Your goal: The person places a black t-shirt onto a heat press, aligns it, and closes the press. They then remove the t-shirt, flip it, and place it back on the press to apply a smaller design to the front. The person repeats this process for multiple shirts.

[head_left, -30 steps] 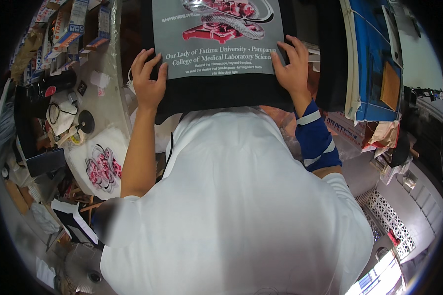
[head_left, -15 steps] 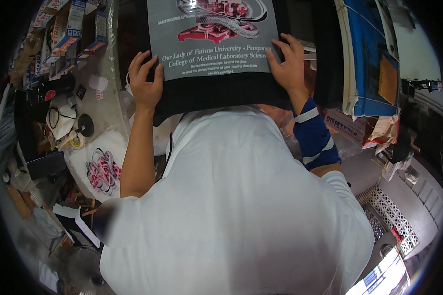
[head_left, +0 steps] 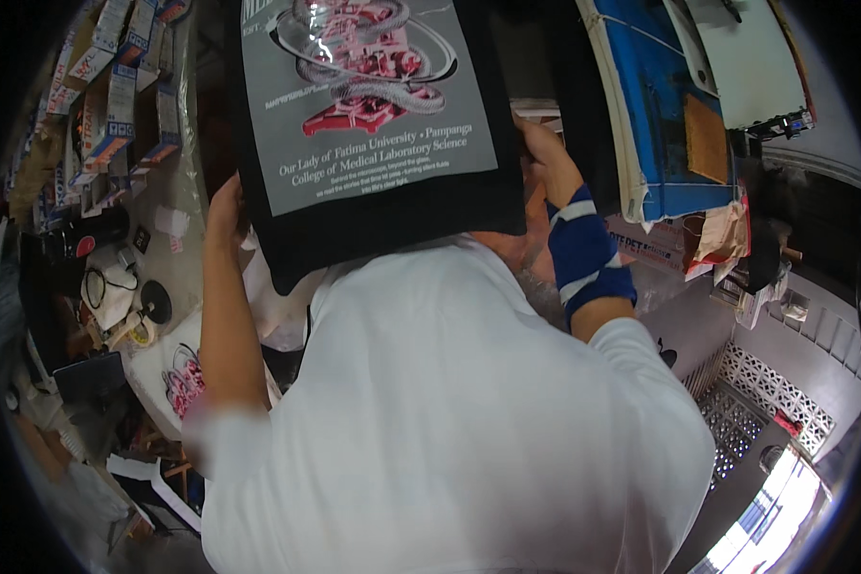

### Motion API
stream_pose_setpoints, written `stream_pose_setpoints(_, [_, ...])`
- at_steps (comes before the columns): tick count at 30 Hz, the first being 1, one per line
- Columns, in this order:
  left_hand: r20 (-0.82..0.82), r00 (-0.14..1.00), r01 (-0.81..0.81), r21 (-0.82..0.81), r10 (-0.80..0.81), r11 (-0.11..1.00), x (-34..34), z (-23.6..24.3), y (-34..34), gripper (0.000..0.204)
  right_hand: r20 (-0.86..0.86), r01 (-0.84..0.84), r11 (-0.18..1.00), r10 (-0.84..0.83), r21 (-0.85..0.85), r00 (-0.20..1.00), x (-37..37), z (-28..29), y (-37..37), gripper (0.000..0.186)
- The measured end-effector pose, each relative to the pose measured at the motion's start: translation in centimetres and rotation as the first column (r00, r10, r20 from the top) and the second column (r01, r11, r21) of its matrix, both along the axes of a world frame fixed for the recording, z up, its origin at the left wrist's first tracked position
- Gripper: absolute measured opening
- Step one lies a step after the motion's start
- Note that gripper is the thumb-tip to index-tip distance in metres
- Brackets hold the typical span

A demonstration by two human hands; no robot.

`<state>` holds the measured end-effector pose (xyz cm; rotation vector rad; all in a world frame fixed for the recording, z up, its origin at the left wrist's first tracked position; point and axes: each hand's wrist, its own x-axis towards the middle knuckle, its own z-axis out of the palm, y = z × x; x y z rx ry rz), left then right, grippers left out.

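A black garment [head_left: 392,215] lies spread in front of me, its hem toward my chest. It bears a grey rectangular print [head_left: 468,158] with a red and silver picture and lines of white lettering. My left hand [head_left: 226,209] is at the garment's left edge, its fingers mostly hidden behind the cloth. At the right edge is my right hand [head_left: 545,153], with its fingertips out of sight beside the fabric. A blue wrap with pale bands [head_left: 588,244] covers my right forearm. Whether either hand grips the cloth does not show.
To the right stands a blue panel in a pale frame [head_left: 664,105], with a cardboard box [head_left: 655,239] below it. Several small boxes [head_left: 110,115] are stacked at the far left. Nearer, a red-and-grey printed piece [head_left: 184,387] lies on a white surface beside a black roll [head_left: 156,301].
Both hands have moved from the garment's top face, where their fingers lay spread, to its side edges. The garment sits lower and tilted in view; the whole view has also shifted.
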<state>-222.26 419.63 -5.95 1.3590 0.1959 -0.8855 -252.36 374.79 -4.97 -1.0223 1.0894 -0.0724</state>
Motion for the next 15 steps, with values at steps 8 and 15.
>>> stream_pose_setpoints(8, [0.252, 0.967, -0.02, -0.012, 0.022, 1.0, 0.3, 1.8, 6.9, 0.038, -0.044, 0.053, 0.923, -0.075, -0.38, 0.996, -1.1, 1.8, 0.9, 0.039])
stream_pose_setpoints(15, [0.456, 0.889, 0.002, 0.082, -0.039, 0.997, -0.1, 3.8, 7.1, 0.041, 0.335, 0.088, 0.996, -0.082, -0.002, 0.939, -5.2, 1.6, -1.9, 0.035])
